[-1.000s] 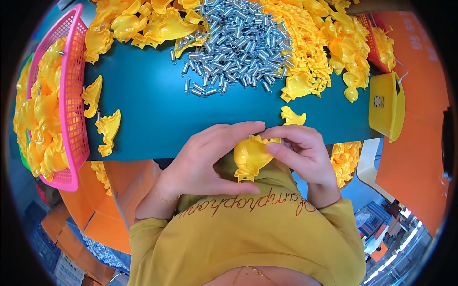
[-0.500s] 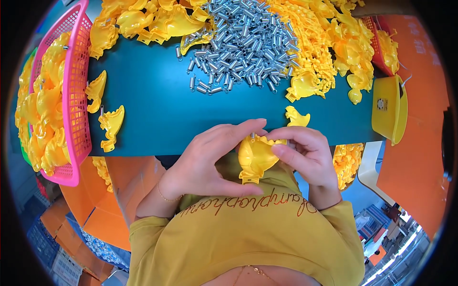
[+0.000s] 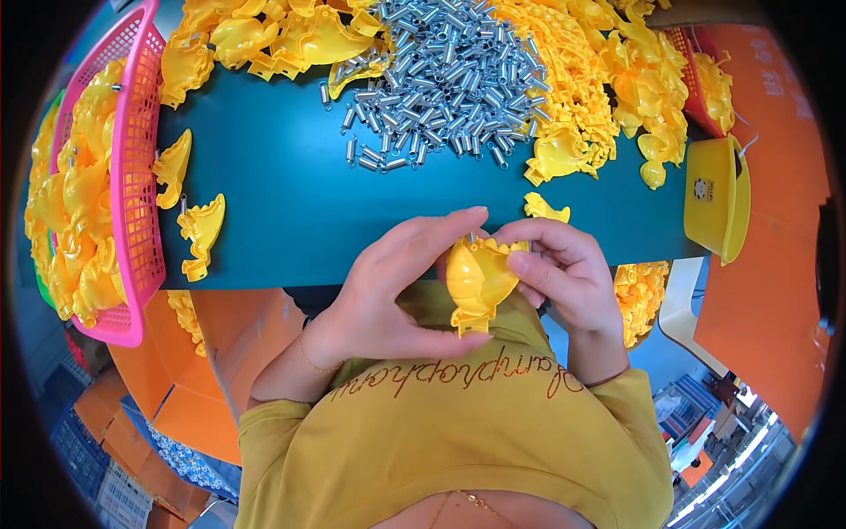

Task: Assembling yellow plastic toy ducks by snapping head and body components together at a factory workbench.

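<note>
Over my lap, just off the table's near edge, I hold a glossy yellow plastic shell (image 3: 476, 278) with a scalloped edge and a square tab. My left hand (image 3: 374, 295) spans it, thumb at the tab end and fingertips at the opposite end. The thumb and fingers of my right hand (image 3: 564, 278) pinch its scalloped side. A bit of metal, apparently a spring (image 3: 472, 237), shows at its far end, partly hidden by fingers. Just beyond my right hand, a small yellow piece (image 3: 546, 208) lies on the dark green table (image 3: 264, 159).
A heap of metal springs (image 3: 449, 88) covers the table's far middle. Yellow shells (image 3: 308, 40) and small yellow parts (image 3: 564, 79) flank it. Two shells (image 3: 203, 236) lie beside a full pink basket (image 3: 137, 176) at left. A yellow bin (image 3: 712, 189) hangs at the right edge.
The shell has moved slightly right and tilted a little in my hands. My right fingers have shifted along its scalloped edge. Both hands keep hold of it.
</note>
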{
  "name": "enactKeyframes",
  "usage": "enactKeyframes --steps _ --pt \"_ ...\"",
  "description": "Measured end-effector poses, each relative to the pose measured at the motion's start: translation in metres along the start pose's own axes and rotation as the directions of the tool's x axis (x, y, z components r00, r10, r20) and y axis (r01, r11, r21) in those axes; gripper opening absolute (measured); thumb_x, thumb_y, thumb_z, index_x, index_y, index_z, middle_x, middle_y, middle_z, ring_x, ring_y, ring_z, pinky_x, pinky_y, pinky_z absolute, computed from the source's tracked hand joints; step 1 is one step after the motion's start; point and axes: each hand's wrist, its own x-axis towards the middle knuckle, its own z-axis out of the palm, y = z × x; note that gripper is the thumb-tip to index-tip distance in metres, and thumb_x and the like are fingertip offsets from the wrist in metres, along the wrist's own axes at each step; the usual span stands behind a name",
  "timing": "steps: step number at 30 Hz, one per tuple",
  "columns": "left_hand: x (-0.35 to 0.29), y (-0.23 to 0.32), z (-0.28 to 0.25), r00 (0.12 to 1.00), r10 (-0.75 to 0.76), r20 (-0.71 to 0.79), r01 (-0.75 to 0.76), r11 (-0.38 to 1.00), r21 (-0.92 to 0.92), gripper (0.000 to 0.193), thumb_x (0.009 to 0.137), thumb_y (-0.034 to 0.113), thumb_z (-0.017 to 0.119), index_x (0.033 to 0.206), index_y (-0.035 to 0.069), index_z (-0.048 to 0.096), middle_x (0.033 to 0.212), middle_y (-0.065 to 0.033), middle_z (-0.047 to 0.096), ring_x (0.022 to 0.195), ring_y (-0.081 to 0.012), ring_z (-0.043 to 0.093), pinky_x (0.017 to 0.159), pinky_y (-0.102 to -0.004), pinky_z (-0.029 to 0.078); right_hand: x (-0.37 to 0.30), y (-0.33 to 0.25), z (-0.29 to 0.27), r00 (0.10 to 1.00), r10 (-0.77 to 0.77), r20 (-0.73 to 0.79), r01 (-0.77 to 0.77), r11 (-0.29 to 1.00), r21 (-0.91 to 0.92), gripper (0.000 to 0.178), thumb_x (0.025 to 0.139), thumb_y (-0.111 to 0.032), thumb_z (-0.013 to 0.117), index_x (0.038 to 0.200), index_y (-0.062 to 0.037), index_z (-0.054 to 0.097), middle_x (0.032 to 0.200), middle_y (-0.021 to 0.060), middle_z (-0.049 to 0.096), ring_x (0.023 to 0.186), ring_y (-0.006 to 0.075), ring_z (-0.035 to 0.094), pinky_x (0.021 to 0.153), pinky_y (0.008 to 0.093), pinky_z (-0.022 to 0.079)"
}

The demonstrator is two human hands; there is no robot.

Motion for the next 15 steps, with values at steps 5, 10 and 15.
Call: enactKeyframes --steps 5,10,15 --pt "-0.005 -0.009 -0.001 0.996 -0.037 -0.084 0.036 0.999 -0.022 0.1 0.063 0.014 0.097 0.148 -0.003 0.048 0.129 -0.0147 0.059 0.118 -0.0228 0.063 0.101 -0.0359 0.053 -0.013 -0.005 -0.018 0.91 -0.318 -0.267 0.119 0.815 -0.567 0.045 0.088 -0.005 0.077 0.131 -0.0024 0.065 0.103 0.0055 0.069 0.069 0.0043 0.055 0.06 0.0196 0.042" --pt "0.006 -0.007 -0.008 0.983 0.123 -0.137 -0.076 0.948 0.309 0.095 0.061 0.016 0.095 0.143 -0.003 0.053 0.119 -0.0104 0.068 0.098 -0.0202 0.061 0.089 -0.0326 0.05 -0.024 -0.002 -0.028 0.905 -0.407 -0.127 0.111 0.512 -0.852 0.064 0.07 -0.013 0.091 0.129 -0.0064 0.068 0.124 0.0089 0.07 0.077 0.0093 0.056 0.064 0.0245 0.045" --pt "0.007 -0.008 -0.002 0.982 0.11 -0.154 -0.06 0.952 0.301 0.093 0.06 0.019 0.095 0.142 -0.001 0.055 0.116 -0.007 0.071 0.09 -0.0195 0.055 0.084 -0.0323 0.047 -0.02 0.016 -0.024 0.884 -0.412 -0.22 0.03 0.52 -0.853 0.073 0.063 -0.016 0.095 0.13 -0.0093 0.069 0.138 0.0097 0.065 0.088 0.0103 0.06 0.07 0.0245 0.046"
